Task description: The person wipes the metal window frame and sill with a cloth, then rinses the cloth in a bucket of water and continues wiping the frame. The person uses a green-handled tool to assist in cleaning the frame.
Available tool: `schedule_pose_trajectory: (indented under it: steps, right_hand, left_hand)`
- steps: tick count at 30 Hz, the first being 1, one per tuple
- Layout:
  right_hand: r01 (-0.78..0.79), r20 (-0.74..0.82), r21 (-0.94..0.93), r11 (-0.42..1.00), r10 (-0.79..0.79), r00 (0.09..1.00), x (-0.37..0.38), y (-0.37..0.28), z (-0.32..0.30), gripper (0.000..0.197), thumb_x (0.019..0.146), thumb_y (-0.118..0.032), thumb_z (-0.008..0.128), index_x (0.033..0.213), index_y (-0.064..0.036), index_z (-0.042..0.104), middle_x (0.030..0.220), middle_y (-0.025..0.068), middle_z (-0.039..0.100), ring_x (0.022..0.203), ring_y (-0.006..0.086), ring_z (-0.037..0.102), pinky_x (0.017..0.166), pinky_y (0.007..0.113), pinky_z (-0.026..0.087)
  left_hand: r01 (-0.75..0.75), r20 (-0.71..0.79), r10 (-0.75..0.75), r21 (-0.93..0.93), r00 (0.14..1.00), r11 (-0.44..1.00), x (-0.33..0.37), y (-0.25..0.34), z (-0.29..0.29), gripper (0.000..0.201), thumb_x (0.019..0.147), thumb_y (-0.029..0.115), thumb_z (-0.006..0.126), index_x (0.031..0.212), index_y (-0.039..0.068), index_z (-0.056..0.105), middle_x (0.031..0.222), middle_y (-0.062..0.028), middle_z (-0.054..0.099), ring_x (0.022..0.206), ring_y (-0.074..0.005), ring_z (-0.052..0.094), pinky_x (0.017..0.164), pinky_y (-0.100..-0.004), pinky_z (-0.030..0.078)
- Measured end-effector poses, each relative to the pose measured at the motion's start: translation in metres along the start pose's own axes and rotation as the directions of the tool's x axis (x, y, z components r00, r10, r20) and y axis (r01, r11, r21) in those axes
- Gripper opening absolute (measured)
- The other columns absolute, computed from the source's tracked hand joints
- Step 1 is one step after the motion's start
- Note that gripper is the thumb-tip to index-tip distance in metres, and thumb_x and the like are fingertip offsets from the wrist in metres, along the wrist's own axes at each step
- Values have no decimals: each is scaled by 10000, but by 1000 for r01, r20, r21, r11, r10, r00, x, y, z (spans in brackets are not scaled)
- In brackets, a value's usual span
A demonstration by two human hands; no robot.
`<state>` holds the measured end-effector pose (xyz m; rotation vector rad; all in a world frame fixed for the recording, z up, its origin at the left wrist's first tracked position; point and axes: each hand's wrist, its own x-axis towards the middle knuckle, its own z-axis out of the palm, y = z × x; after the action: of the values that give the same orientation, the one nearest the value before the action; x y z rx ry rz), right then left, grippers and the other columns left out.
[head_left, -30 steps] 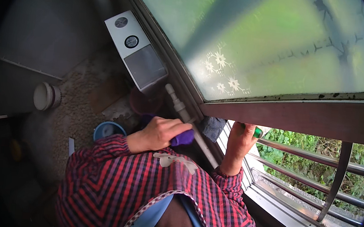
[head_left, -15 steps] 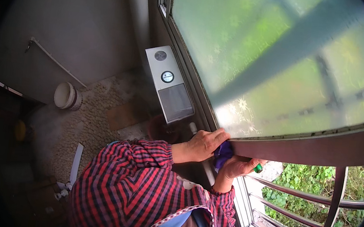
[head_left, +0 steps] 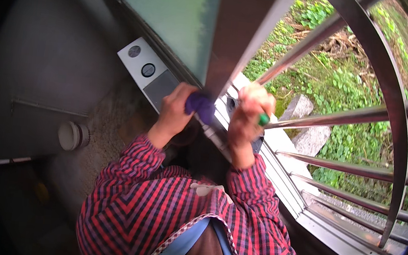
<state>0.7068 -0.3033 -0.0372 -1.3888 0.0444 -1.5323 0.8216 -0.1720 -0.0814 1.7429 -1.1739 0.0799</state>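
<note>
My left hand (head_left: pixel 171 111) is closed on a bunched purple cloth (head_left: pixel 200 107), pressed near the lower end of the brown window-sash frame (head_left: pixel 231 36). The frosted pane (head_left: pixel 170 19) lies just beyond. My right hand (head_left: pixel 246 114), smeared by motion, is raised over the white window track (head_left: pixel 282 185) at the opening. Its fingers are curled, and a small green end (head_left: pixel 263 119) sticks out at its right side. What the rest of that thing is stays hidden in the hand.
Metal guard bars (head_left: pixel 354 118) curve outside the window, with greenery and stones (head_left: pixel 309 141) beyond. A white box-shaped appliance (head_left: pixel 141 63) with round parts stands along the wall under the window. On the floor at left is a white bucket (head_left: pixel 71 136).
My view has turned, so the sash edge now stands nearly upright. My hands have moved apart; the left keeps the purple cloth, while the right is lifted beside the guard bars.
</note>
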Motion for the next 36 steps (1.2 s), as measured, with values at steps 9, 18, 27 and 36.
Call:
schedule_pose_trajectory:
  steps: [9,18,27,36]
  right_hand:
    - [-119,-116,124,985,134,984,-24,-64,-85,370,1109,-208,525,781,-138,369,608,-43,334,475,84,288,489,282,264]
    - [-103,-228,186,977,145,963,-46,-30,-83,364,1122,-259,514,816,-130,367,604,-40,341,474,75,276,513,262,274]
    - [0,-319,388,922,135,938,-41,-19,-68,312,1090,-138,529,807,-117,401,627,-13,417,488,114,339,525,307,312]
    - [-103,-216,272,957,165,962,-39,-23,-65,338,1106,-172,495,812,-129,335,617,-18,332,492,87,287,516,288,269]
  left_hand:
    - [68,480,23,-171,877,983,-47,45,60,862,762,-11,762,1552,116,440,1119,-223,696,946,-401,727,785,-478,590]
    - [5,472,-40,74,881,997,-21,57,80,554,761,-69,722,1292,39,603,1159,-170,589,931,-443,682,770,-517,576]
    - [18,434,-15,-4,901,1000,-41,54,68,623,791,-50,711,1394,65,604,1302,-186,603,1103,-436,675,856,-474,594]
    - [154,409,-116,-61,905,986,-45,45,86,715,720,-95,767,1403,15,587,1347,-216,573,1203,-450,612,1000,-461,529]
